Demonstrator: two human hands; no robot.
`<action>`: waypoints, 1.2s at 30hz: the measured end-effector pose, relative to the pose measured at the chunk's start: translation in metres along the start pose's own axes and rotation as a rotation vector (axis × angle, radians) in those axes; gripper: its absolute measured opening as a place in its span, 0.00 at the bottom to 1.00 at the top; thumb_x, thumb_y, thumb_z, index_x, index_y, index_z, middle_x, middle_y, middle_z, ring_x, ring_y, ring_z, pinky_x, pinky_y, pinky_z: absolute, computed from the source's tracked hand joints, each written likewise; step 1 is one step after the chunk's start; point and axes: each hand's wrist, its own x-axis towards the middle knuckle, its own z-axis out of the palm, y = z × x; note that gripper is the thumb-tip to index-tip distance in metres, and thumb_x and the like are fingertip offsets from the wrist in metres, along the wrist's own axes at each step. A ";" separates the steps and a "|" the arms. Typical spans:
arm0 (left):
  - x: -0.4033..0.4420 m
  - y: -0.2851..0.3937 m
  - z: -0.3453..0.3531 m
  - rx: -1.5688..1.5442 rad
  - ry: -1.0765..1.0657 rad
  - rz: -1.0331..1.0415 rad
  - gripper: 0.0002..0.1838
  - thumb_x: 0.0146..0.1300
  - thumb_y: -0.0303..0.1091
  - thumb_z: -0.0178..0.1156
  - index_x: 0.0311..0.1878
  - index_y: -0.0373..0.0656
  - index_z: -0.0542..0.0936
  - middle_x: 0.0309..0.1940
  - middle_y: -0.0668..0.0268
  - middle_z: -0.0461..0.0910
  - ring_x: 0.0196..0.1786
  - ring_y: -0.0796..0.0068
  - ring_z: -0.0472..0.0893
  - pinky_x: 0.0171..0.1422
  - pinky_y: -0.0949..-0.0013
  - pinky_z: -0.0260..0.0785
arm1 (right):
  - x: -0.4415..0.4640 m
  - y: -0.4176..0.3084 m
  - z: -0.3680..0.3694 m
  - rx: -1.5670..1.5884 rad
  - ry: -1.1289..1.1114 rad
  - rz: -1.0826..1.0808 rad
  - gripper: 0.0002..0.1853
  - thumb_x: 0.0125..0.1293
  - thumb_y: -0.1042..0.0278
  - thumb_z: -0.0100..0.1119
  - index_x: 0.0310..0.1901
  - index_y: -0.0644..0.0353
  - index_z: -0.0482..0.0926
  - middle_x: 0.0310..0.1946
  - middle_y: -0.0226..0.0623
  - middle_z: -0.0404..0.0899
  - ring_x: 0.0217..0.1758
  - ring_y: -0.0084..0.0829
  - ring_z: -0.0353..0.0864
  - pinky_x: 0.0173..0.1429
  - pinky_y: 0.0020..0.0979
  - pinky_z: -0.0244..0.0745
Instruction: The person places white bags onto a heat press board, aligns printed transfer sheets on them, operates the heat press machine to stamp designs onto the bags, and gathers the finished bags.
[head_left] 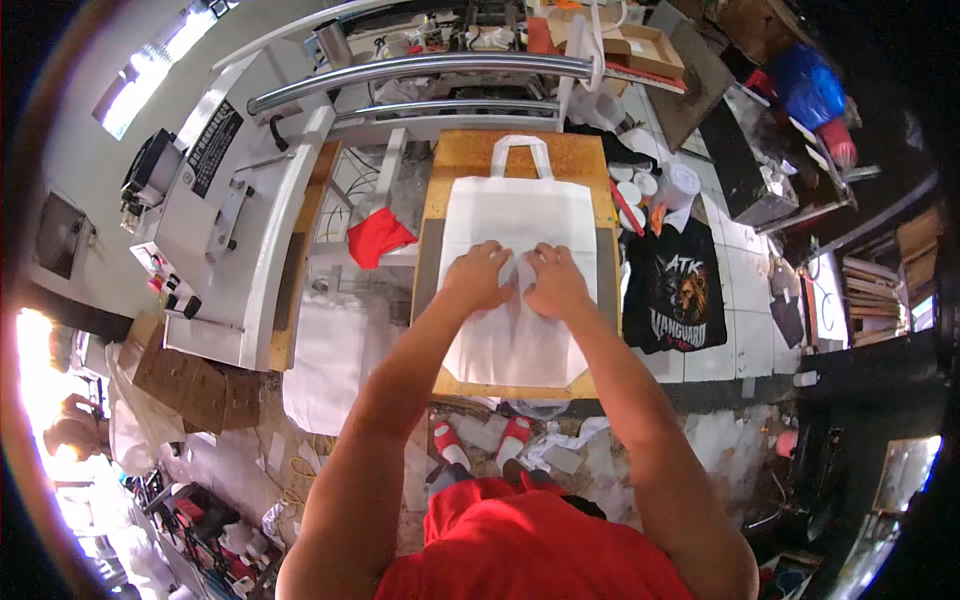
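Note:
A white tote bag (520,350) lies flat on a wooden board (440,155), its handle loop at the far end. Both hands rest on the middle of the bag, side by side with a small gap between them. My left hand (480,276) presses on the fabric, fingers curved and thumb toward the centre. My right hand (556,282) mirrors it on the other side. The fabric shows slight creases between and below the hands. Whether the fingertips pinch any cloth is hard to make out.
A white machine frame (290,190) with metal rollers (420,68) stands left and beyond the board. Left of the board are a red cloth (380,238) and a stack of white bags (325,360). A black printed shirt (680,285) lies to the right, near several white containers.

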 end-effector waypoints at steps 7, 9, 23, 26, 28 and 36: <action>-0.024 -0.054 -0.009 0.100 -0.042 -0.017 0.50 0.47 0.59 0.75 0.73 0.51 0.66 0.72 0.61 0.63 0.72 0.55 0.67 0.75 0.54 0.64 | -0.021 0.057 -0.035 0.024 -0.207 0.130 0.39 0.49 0.55 0.69 0.66 0.52 0.72 0.70 0.45 0.63 0.73 0.52 0.60 0.75 0.43 0.63; -0.021 -0.047 -0.015 0.147 -0.101 -0.065 0.54 0.43 0.60 0.76 0.74 0.53 0.65 0.73 0.62 0.62 0.73 0.54 0.66 0.75 0.51 0.62 | -0.018 0.058 -0.026 -0.040 -0.212 0.138 0.42 0.47 0.54 0.70 0.68 0.50 0.70 0.71 0.44 0.62 0.74 0.52 0.60 0.75 0.45 0.63; -0.087 -0.056 -0.008 -0.158 0.265 -0.237 0.33 0.58 0.55 0.66 0.62 0.46 0.76 0.58 0.52 0.78 0.62 0.50 0.76 0.66 0.52 0.68 | -0.104 0.067 -0.020 -0.024 0.437 0.212 0.24 0.59 0.58 0.66 0.55 0.59 0.77 0.53 0.47 0.75 0.59 0.52 0.73 0.61 0.49 0.70; -0.144 -0.042 -0.014 -0.284 0.155 -0.489 0.25 0.62 0.53 0.64 0.50 0.39 0.82 0.44 0.50 0.84 0.52 0.51 0.83 0.58 0.56 0.74 | -0.160 0.064 -0.015 0.138 0.387 0.409 0.17 0.59 0.58 0.66 0.43 0.62 0.81 0.43 0.49 0.80 0.51 0.50 0.78 0.55 0.46 0.73; -0.160 -0.037 -0.004 -0.312 0.101 -0.564 0.25 0.61 0.53 0.64 0.44 0.37 0.84 0.37 0.51 0.86 0.46 0.51 0.85 0.54 0.56 0.76 | -0.177 0.057 -0.011 0.238 0.286 0.531 0.17 0.59 0.57 0.66 0.38 0.64 0.82 0.41 0.49 0.81 0.49 0.49 0.79 0.54 0.45 0.74; -0.165 -0.038 0.036 -0.438 0.200 -0.627 0.23 0.61 0.53 0.61 0.38 0.39 0.86 0.34 0.51 0.86 0.43 0.48 0.85 0.51 0.55 0.77 | -0.175 0.040 0.020 0.300 0.394 0.581 0.16 0.59 0.56 0.64 0.30 0.65 0.83 0.32 0.49 0.82 0.36 0.51 0.82 0.45 0.48 0.76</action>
